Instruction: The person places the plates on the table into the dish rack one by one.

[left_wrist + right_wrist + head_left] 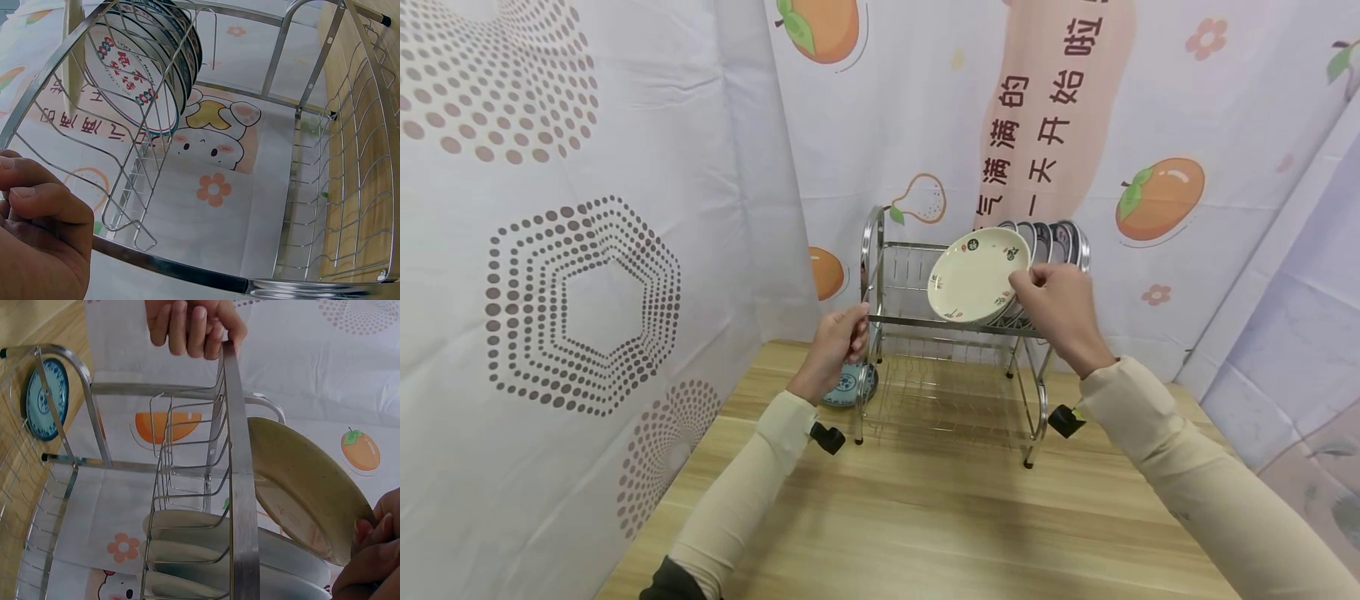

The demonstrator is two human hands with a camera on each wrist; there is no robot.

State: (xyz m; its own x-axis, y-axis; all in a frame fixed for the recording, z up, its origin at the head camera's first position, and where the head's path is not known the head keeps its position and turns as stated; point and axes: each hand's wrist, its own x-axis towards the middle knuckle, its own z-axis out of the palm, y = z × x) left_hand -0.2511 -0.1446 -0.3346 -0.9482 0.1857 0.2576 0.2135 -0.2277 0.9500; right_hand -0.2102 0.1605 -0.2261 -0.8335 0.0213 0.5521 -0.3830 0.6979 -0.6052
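Note:
A cream plate [973, 275] with small printed motifs is pinched at its right edge by my right hand [1060, 308]. It is tilted above the upper tier of a two-tier metal dish rack [955, 322], its face towards the head camera. In the right wrist view the plate [300, 481] shows its underside, beyond the rack's front rail. My left hand [837, 346] holds the left end of that rail, fingers curled at the corner. Several patterned plates [140, 75] stand on edge at the right of the upper tier, partly hidden by the cream plate and right hand.
A blue patterned plate [847, 385] lies on the wooden table [910, 517] by the rack's left legs. The rack's lower wire tier [943, 400] sits close over the tabletop. Printed curtains [880, 108] hang behind the rack and along both sides.

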